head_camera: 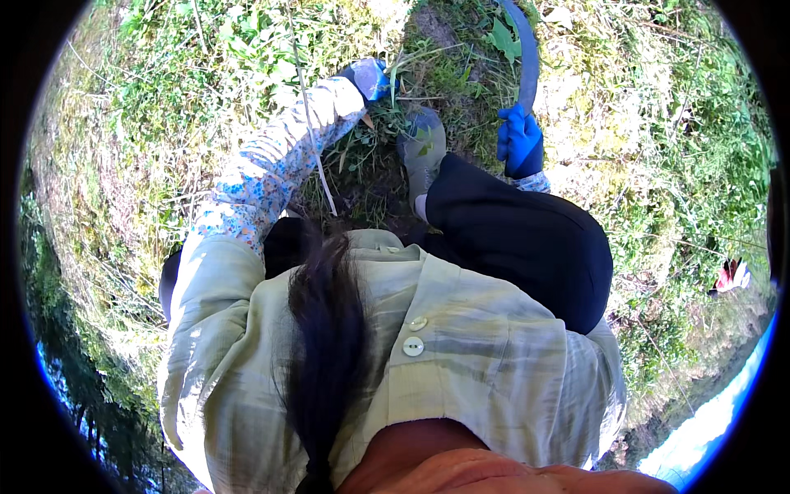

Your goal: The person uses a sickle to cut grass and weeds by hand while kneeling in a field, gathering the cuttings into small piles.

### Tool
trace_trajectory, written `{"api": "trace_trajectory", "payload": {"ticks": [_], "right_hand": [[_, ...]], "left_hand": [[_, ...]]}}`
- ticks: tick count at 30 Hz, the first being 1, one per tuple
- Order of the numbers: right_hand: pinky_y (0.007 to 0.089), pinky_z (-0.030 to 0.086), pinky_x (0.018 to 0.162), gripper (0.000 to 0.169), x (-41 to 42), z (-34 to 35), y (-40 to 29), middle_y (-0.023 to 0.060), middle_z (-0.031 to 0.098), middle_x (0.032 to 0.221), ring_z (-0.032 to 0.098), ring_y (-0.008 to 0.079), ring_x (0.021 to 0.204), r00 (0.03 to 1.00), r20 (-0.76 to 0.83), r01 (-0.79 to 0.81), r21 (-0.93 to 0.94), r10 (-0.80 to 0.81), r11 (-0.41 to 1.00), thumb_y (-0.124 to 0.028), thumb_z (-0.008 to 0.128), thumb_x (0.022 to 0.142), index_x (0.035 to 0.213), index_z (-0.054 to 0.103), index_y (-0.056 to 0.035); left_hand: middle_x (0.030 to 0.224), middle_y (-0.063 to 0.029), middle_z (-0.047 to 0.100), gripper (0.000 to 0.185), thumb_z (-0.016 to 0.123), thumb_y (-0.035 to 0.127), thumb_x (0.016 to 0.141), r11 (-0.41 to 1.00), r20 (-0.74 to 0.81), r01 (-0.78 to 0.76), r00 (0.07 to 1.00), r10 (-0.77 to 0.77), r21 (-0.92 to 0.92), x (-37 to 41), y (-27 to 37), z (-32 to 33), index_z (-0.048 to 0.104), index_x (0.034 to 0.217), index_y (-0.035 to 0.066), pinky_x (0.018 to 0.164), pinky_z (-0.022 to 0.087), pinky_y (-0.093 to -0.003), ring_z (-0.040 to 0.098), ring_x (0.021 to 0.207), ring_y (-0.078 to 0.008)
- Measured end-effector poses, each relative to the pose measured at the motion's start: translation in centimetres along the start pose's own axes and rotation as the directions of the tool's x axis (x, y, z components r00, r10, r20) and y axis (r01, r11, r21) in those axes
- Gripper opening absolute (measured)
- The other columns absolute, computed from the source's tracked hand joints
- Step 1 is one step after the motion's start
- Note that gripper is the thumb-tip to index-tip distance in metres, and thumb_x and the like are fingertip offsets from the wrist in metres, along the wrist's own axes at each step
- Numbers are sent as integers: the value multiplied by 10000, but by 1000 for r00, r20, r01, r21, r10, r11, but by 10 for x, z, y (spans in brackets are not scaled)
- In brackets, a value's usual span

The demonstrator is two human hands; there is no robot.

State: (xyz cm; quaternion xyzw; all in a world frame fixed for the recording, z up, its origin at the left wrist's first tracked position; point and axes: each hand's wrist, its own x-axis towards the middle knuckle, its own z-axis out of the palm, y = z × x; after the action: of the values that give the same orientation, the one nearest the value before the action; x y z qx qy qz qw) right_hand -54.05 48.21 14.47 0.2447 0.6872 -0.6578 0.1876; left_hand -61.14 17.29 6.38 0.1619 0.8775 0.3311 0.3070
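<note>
My right hand (520, 141), in a blue glove, is closed around the lower end of a sickle. The curved grey blade (528, 58) rises from the fist to the top edge of the view, so its tip is cut off. To the left, my left hand (372, 80), in a blue glove below a floral sleeve, is at a bunch of green grass and weeds (390, 111). Its fingers are partly hidden, and whether they grip the stems does not show clearly. A leafy weed (505, 41) lies against the inner side of the blade.
My shoe (423, 148) stands between the hands, with a bent knee in dark trousers (524, 241) behind it. A thin dry stalk (308, 117) crosses over my left sleeve. Low weeds (666, 111) surround me. A small red and white thing (731, 276) lies at the far right.
</note>
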Motion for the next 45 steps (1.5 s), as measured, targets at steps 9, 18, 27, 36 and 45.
{"api": "trace_trajectory", "payload": {"ticks": [9,18,27,36,45], "right_hand": [[246,289,355,324,11,8,3,3,444,570,363,91,384,998,-51,-50,-33,49,998,-350,454,964,974,541,-38],[301,439,578,330,80,12,31,56,604,771,541,134,631,990,135,130,-712,-47,690,-342,482,938,1041,579,-45],[388,462,801,404,92,16,21,177,639,970,610,293,911,874,470,485,-838,-123,250,-342,444,942,1154,556,-17],[454,401,967,495,160,44,42,225,538,1226,504,401,1131,883,454,384,-845,121,373,-428,324,950,1260,495,-82],[384,445,793,451,75,11,46,204,582,1036,573,306,894,821,537,282,-678,196,679,-400,385,945,1167,513,-29]], "left_hand": [[533,-31,495,305,591,309,857,973,-888,230,443,-121,-18,-120,-75,-218,584,653,83,414,305,-333,430,453,-147],[1017,-173,626,431,711,359,761,834,-615,348,788,-13,429,-92,-32,-174,619,1055,59,863,463,-407,570,981,-319],[1428,-137,341,483,508,72,781,933,-277,19,957,87,359,-22,55,7,486,1264,68,895,473,-421,389,1274,-346],[1076,-133,616,302,482,138,847,715,-267,412,911,-315,564,45,-17,-1,584,1116,47,680,513,-448,603,979,-285],[696,-124,627,98,619,139,696,873,75,43,993,-90,485,-41,18,-4,665,729,60,525,488,-430,635,678,-293]]}}
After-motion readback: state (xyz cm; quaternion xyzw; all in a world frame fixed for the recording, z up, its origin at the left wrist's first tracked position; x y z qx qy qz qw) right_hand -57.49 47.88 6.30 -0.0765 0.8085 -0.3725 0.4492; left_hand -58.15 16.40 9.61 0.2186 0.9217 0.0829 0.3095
